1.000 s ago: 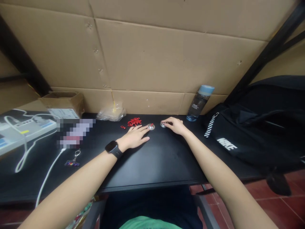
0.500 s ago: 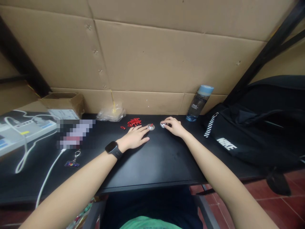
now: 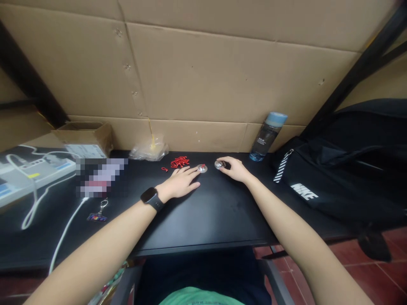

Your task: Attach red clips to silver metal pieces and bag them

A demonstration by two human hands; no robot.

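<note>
Your left hand (image 3: 182,183): spread flat on the black table (image 3: 203,220), palm down, gripping nothing; fingertips at the edge of the left silver disc (image 3: 201,170), which bears a small red piece (image 3: 203,165); dark watch (image 3: 149,195) at your wrist; your right hand (image 3: 237,169): thumb and fingers curled about the right silver disc (image 3: 218,164), grasping it by its sides; that disc sits just right of the other, the two apart; red loops (image 3: 180,161), one heap, just beyond your left fingers; single red loop (image 3: 164,169), lying left of the heap; clear plastic bag (image 3: 149,151), crumpled, against the cardboard wall (image 3: 216,84); blue-capped bottle (image 3: 266,137), upright, beyond your right hand; black backpack (image 3: 337,169), lettered NIKE, at far right; open cardboard box (image 3: 83,135), at rear left; key-ring tag (image 3: 97,217), flat, near your left forearm.
</note>
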